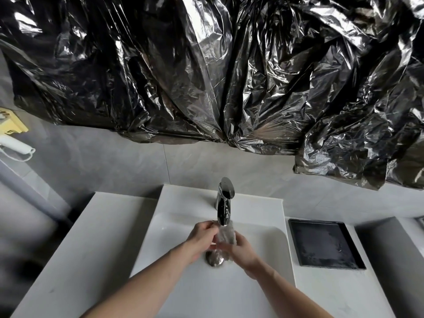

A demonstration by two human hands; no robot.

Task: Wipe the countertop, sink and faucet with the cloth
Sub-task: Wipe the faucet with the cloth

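Holding the cloth (pixel 226 237) under the faucet (pixel 224 203) spout, above the sink (pixel 263 244) drain, it is gripped by left hand (pixel 202 237) and right hand (pixel 243 251); thorough wetting, then wringing, is advised.

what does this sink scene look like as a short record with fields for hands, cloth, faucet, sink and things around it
left hand: left hand grips the cloth from the left, under the spout
right hand: right hand holds the cloth from below and the right
cloth: pale, crumpled, wet-looking cloth, held over the basin
faucet: tall chrome faucet, spout end just above the cloth; running water cannot be told
sink: white rectangular sink, round metal drain plug below the hands
countertop: white countertop
right of sink: square black tray
wall: crinkled black plastic sheeting
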